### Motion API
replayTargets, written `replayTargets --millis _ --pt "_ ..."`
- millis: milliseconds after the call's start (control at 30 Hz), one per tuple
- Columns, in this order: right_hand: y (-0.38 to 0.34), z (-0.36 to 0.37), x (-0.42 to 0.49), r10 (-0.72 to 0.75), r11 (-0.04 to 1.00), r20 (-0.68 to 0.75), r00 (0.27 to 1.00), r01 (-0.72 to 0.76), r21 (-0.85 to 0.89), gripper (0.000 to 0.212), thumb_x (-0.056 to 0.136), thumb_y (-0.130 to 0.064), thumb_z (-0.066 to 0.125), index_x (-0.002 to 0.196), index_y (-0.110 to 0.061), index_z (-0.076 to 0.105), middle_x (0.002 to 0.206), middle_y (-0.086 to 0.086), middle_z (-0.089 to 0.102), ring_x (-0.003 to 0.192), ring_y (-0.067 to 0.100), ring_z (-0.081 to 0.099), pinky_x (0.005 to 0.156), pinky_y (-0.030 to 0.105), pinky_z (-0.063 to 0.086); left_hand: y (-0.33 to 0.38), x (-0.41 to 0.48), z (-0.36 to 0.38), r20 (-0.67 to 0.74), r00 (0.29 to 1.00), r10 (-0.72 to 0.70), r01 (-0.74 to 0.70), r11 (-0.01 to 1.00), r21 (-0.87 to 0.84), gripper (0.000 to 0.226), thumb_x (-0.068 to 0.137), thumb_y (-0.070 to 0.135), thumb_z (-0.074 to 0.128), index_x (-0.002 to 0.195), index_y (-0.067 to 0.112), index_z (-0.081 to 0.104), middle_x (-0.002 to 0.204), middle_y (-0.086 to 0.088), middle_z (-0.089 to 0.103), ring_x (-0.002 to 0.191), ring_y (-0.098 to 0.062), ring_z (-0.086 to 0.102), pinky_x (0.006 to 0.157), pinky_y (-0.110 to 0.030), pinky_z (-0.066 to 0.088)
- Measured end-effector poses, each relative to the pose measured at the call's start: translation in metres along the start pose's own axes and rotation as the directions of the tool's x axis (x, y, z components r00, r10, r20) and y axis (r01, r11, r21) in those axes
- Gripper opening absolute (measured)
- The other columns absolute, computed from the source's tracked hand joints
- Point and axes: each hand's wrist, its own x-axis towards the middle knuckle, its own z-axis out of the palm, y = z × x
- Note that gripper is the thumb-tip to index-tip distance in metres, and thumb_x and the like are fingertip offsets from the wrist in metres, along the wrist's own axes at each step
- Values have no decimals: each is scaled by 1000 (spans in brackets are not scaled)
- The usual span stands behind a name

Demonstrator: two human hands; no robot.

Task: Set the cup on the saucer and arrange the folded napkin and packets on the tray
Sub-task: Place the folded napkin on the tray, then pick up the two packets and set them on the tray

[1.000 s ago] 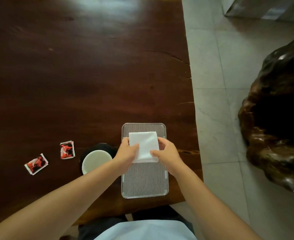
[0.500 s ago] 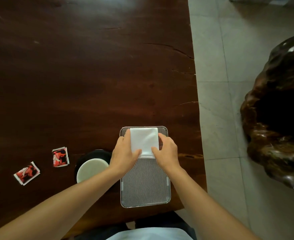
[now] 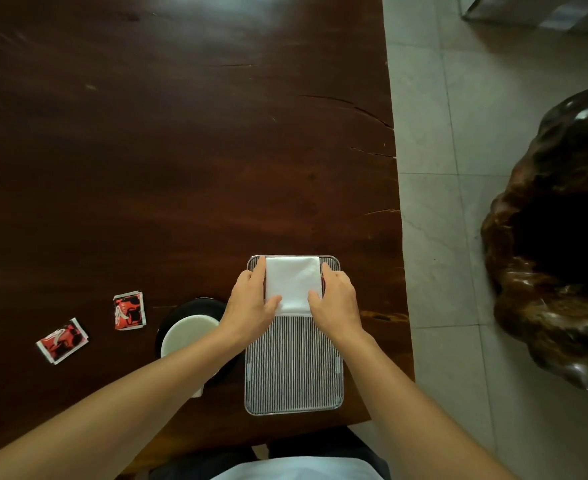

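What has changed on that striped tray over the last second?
The napkin slid from the middle of the tray up to its far end, pushed by the left hand and right hand, which now flank it with thumbs on its near edge. The two packets and the cup on its saucer stayed on the table.
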Motion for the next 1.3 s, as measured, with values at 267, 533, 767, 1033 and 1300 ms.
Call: replayTargets --millis 267,533,767,1033,1300 --pt "-56 -3 -17 -154 987 -55 987 156 36 56 95 -15 59 149 -12 42 137 5 50 122 20 53 98 32 51 -8 -28 -71 -129 990 -50 49 999 -11 56 91 25 72 141 24 49 107 8 54 79 -7 62 63 -14 46" --pt "-151 61 -60 -416 909 162 895 416 31 47 95 -19 62 141 -14 52 126 3 57 111 20 59 95 37 53 -70 -91 -158 -309 938 -158 174 985 23 31 90 23 73 119 20 61 106 2 62 85 -9 61 73 -23 50" --pt "-208 119 -78 -424 882 313 850 466 -71 41 94 -18 65 134 -16 59 118 2 61 106 18 61 89 32 54 -150 -119 -218 -282 920 -271 298 953 56 22 88 18 74 109 21 67 104 1 68 91 -12 63 80 -31 56" --pt "-235 177 -68 -299 861 365 882 414 -296 54 91 -16 69 142 -16 51 136 7 54 127 27 50 100 38 48 -219 -114 -249 -214 941 -263 288 953 94 23 83 17 78 104 18 69 101 -1 68 91 -20 65 82 -40 56" --pt "-237 206 -62 -216 820 337 916 358 -447 64 84 -10 78 140 -21 50 138 4 45 124 26 43 91 40 52 -252 -102 -239 -129 978 -166 191 957 219 56 76 38 84 125 26 58 122 5 56 109 -16 60 85 -36 58"
